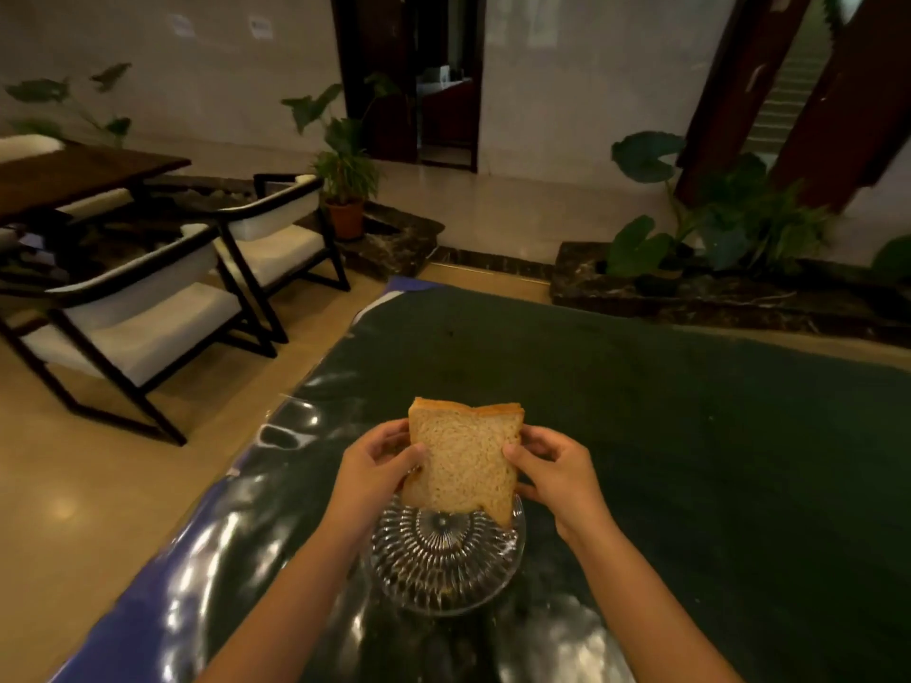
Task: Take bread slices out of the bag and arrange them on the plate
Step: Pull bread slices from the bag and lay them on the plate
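Now both hands are holding bread (pixel 466 460) upright above the plate (pixel 446 564), near the counter's (pixel 690 436) left edge. The left hand (pixel 374 468) is gripping the left side, its fingers (pixel 389 438) curled behind and thumb pressing the front face; the right hand (pixel 552 470) is pinching the right side the same way, fingers (pixel 540 438) clamped on the crust. At the top, a second crust line is showing behind the front slice, so more than one slice may be held; I cannot tell how many. The lower corner is hanging just over the plate's far rim, whether touching is unclear.

To the right and beyond, the counter is lying open and bare, giving wide room; to the left its edge is falling close beside the left forearm, with tan floor (pixel 98 485) below.

Bread is looking soft, porous and pale brown, roughly square with a darker crust. The plate is clear glass, round, with radiating ribbed cuts catching light. The counter is dark green and matte, with a glossy clear film wrinkling and reflecting along its near and left parts, and a blue band at the edge.
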Tool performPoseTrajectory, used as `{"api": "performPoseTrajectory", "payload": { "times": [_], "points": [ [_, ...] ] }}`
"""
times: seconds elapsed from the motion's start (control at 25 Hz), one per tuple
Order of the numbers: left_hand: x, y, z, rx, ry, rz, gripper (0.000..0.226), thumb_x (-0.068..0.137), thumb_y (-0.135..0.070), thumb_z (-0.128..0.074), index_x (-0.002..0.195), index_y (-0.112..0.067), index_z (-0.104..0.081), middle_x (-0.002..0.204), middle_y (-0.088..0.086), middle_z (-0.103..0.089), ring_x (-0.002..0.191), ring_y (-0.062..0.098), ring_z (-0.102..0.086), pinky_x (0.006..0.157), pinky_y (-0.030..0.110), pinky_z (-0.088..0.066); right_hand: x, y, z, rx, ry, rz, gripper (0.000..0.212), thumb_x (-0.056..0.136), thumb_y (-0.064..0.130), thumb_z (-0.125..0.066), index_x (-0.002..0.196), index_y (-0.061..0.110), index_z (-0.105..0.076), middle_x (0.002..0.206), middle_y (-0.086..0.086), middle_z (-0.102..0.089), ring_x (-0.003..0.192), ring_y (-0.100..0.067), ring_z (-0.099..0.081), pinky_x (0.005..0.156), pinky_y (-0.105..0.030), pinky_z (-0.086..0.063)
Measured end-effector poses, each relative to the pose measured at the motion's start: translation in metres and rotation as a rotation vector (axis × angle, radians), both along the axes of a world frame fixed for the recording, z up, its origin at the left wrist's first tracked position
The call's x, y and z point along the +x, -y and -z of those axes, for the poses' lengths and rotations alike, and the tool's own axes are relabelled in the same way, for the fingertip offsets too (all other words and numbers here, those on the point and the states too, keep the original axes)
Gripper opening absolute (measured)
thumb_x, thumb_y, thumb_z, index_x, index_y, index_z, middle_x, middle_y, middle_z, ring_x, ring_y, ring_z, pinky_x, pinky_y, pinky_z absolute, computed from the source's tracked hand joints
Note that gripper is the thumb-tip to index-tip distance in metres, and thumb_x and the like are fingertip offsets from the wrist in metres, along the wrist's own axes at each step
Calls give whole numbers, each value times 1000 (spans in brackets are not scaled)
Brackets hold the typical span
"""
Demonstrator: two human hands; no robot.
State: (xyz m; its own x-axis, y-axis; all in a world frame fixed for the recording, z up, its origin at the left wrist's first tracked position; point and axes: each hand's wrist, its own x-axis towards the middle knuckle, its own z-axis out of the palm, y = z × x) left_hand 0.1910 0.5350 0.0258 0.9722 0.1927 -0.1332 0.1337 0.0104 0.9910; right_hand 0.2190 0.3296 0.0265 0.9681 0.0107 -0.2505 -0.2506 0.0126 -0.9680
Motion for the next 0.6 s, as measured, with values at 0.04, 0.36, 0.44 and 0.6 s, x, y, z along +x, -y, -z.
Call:
{"api": "performPoseTrajectory", "payload": {
  "times": [0.04, 0.36, 0.44, 0.6],
  "points": [
    [15, -7, 10, -7, -24, 19, 28, 80, -8, -68, 98, -30, -65, 101, -1, -69, 93, 16, -66, 77, 36, -57, 8, -8, 8, -24, -13, 26, 30, 78, 10, -68, 107, 17, -63, 95, -6, -67, 90, -20, -66, 72, -38, -59],
    [112, -33, 106, 89, -171, 263, 31, 81, -1, -65, 110, -11, -64, 101, 5, -68, 86, 12, -64, 71, 26, -52, 58, -48, 101, -215, -195, 322, 28, 80, 8, -66, 107, 12, -64, 90, -6, -70, 84, -23, -68, 74, -49, -58],
    [125, -31, 129, 122, -188, 292, 34, 82, -1, -64, 114, -8, -63, 104, 7, -68, 91, 17, -64, 77, 31, -53, 66, -51, 119, -275, -226, 346, 29, 80, 10, -67, 108, 13, -64, 90, -6, -71, 85, -23, -68, 75, -51, -57],
    [136, -28, 163, 253, -175, 322, 30, 82, -3, -64, 111, -11, -66, 101, 4, -70, 89, 16, -65, 78, 30, -54, 81, -51, 144, -420, -232, 342, 29, 79, 15, -68, 107, 15, -65, 83, 0, -70, 84, -21, -67, 79, -51, -55]
  ]
}}
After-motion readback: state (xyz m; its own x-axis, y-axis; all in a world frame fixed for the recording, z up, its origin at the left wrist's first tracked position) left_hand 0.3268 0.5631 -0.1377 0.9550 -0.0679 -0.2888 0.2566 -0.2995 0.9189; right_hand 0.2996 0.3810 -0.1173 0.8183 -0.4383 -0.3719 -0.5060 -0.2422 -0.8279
